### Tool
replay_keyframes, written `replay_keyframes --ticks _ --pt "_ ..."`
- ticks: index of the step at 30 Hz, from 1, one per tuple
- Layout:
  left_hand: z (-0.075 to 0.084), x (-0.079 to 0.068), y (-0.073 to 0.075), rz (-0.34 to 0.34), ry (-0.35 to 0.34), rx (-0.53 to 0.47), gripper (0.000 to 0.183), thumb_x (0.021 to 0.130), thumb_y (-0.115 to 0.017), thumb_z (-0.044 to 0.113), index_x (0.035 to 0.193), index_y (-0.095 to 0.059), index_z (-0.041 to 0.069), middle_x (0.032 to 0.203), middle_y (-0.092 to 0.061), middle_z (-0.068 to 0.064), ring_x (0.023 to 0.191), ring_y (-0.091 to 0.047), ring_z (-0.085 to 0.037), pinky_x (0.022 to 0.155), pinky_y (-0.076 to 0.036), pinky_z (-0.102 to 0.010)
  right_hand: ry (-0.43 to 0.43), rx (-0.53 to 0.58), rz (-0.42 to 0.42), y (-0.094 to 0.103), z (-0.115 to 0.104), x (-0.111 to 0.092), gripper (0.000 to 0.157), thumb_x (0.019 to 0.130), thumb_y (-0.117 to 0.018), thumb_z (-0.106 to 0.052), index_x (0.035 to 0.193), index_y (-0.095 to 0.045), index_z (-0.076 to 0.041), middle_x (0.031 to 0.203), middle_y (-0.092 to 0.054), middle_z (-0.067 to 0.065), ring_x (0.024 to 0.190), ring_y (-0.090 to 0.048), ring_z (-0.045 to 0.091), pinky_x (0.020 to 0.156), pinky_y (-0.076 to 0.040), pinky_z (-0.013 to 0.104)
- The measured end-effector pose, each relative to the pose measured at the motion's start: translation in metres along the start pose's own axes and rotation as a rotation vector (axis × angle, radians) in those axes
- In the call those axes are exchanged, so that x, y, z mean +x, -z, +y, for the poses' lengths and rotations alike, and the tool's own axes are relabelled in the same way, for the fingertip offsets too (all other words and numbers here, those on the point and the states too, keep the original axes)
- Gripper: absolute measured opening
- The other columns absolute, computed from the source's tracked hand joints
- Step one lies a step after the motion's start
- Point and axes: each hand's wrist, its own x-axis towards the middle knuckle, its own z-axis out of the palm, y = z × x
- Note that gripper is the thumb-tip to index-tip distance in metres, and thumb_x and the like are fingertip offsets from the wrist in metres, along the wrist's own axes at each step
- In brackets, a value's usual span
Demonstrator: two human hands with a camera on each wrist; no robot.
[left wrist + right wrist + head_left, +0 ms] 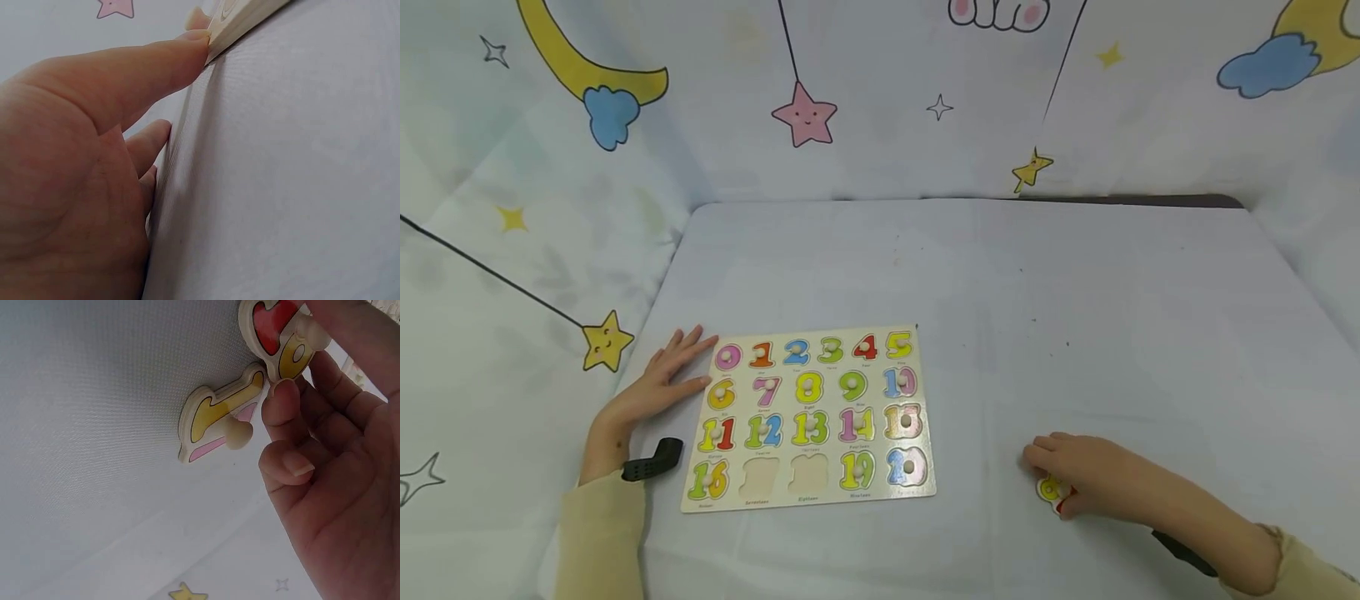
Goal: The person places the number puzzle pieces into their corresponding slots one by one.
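Note:
A wooden number puzzle board (784,479) lies on the table, most of its slots filled with knobbed number pieces. The slots labelled seventeen (759,479) and eighteen (808,475) hold no piece. My left hand (651,392) rests at the board's left edge, fingers extended; in the left wrist view the thumb (150,72) touches that edge. Right of the board, my right hand (1097,475) pinches the number 18 puzzle piece (272,328), red and yellow, near its knob. Beside it is the number 17 puzzle piece (215,412), yellow and pink, hidden under the hand in the head view.
A white cloth covers the table (977,333). Behind it and along the left hangs a pale curtain (880,158) printed with moons, clouds and stars. A dark strip (1150,201) shows at the table's back edge. Each wrist wears a black device.

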Motion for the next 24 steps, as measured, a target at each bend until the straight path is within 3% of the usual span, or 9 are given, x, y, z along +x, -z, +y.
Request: replay_keyframes --ticks 5,14,21,24 --pt "0.000 -0.001 0.000 -0.003 0.002 0.010 0.064 0.091 -0.062 0.019 0.146 -0.032 0.008 0.154 -0.004 -0.017 0.138 0.016 -0.030 0.103 0.015 -0.054 -0.014 0.040 0.019 -0.001 0.001 -0.002 0.043 0.067 -0.084 -0.019 0.095 -0.051 -0.016 0.081 -0.037 -0.018 0.069 -0.040 0.000 0.059 -0.042 0.020" --pt "-0.001 -0.002 -0.001 0.001 -0.010 0.012 0.064 0.091 -0.063 0.019 0.146 -0.033 0.009 0.154 -0.006 -0.016 0.138 0.014 -0.030 0.104 0.013 -0.054 0.006 -0.017 0.101 -0.002 0.003 0.007 0.030 0.075 -0.078 -0.025 0.091 -0.053 -0.020 0.077 -0.035 -0.016 0.058 -0.036 0.000 0.052 -0.037 0.019" --pt "0.002 -0.001 -0.001 0.014 -0.012 0.025 0.064 0.089 -0.064 0.015 0.145 -0.034 0.007 0.154 -0.007 -0.018 0.138 0.012 -0.033 0.104 0.012 -0.055 -0.096 0.034 0.182 0.002 0.006 0.010 0.032 0.077 -0.077 -0.024 0.091 -0.048 -0.019 0.075 -0.038 -0.015 0.058 -0.039 0.001 0.051 -0.037 0.019" --pt "0.002 -0.001 0.000 0.011 -0.018 0.025 0.065 0.089 -0.064 0.015 0.145 -0.034 0.006 0.153 -0.007 -0.019 0.138 0.013 -0.034 0.103 0.013 -0.056 -0.135 0.084 0.224 0.002 0.007 0.009 0.032 0.079 -0.076 -0.023 0.096 -0.050 -0.019 0.080 -0.047 -0.017 0.064 -0.044 0.002 0.055 -0.042 0.021"
